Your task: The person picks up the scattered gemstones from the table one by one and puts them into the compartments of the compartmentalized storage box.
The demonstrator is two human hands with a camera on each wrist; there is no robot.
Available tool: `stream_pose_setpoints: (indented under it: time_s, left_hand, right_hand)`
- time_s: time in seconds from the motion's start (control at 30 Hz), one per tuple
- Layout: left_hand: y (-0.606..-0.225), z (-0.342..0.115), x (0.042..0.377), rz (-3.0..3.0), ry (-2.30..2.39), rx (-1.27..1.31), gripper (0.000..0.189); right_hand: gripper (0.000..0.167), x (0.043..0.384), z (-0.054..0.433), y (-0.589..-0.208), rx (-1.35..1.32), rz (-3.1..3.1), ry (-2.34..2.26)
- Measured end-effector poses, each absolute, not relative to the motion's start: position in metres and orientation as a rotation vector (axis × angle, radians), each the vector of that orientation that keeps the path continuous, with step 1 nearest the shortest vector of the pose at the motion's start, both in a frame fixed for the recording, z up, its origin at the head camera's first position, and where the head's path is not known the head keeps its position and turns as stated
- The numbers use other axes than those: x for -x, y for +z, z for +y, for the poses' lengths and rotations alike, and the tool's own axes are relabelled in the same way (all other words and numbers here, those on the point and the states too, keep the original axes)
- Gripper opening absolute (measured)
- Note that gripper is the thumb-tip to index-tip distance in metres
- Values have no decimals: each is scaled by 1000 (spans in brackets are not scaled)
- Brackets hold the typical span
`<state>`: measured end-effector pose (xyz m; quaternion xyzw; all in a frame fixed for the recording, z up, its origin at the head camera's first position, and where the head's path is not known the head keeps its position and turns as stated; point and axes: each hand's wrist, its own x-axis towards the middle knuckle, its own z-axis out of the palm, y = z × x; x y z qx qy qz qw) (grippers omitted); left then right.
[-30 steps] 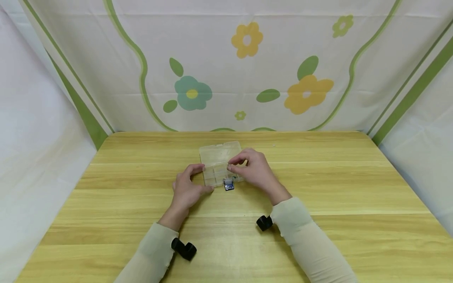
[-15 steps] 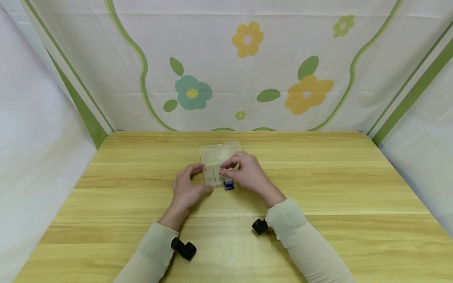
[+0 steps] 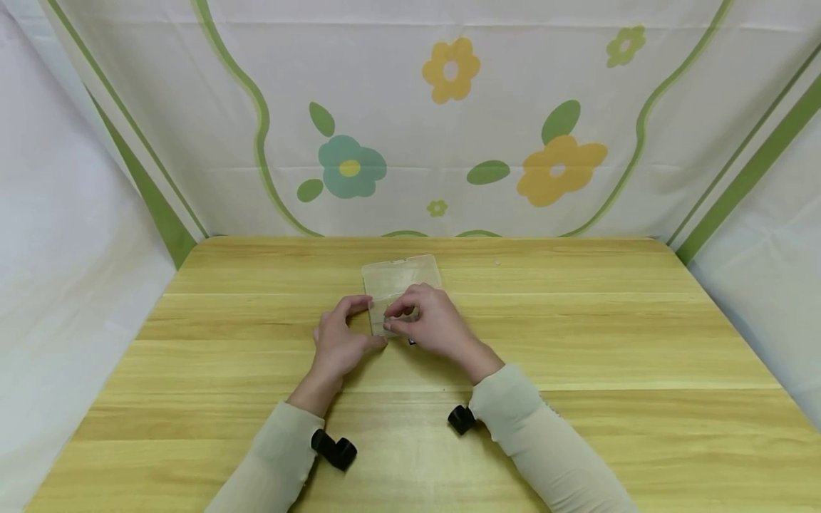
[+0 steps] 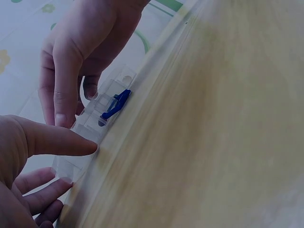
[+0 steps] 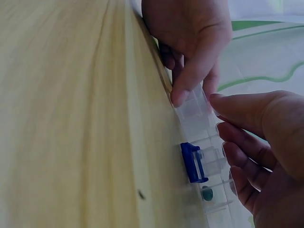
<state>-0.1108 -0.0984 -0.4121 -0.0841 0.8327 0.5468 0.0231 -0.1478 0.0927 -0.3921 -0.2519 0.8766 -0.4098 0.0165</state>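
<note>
A clear plastic compartment box (image 3: 378, 313) lies on the wooden table with its lid (image 3: 400, 276) raised away from me. My left hand (image 3: 336, 342) grips the box's left end, thumb at the near side and fingers at the far side. Over the compartments, my right hand (image 3: 432, 324) has thumb and fingers brought together; whether anything small is between the tips cannot be made out. A blue piece with a clear middle (image 5: 190, 164) sits at the box's near edge, mostly covered by the right hand in the head view. Inside one compartment is a small teal thing (image 5: 207, 193).
A tiny pale speck (image 3: 497, 263) lies on the table (image 3: 609, 342) right of the lid. Behind the far edge hangs a white cloth (image 3: 398, 128) printed with flowers. Black wrist cameras sit on both sleeves.
My right hand has moved left and slightly toward me across the compartments, covering more of the blue piece. The left hand and the box stay in place.
</note>
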Motion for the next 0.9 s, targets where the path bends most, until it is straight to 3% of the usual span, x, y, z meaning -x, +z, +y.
stream_pose_setpoints:
  time_s: [0.9]
  left_hand:
    - [-412, -99, 111, 2559, 1695, 284, 76]
  right_hand:
    - [10, 146, 90, -394, 807, 2764, -1228]
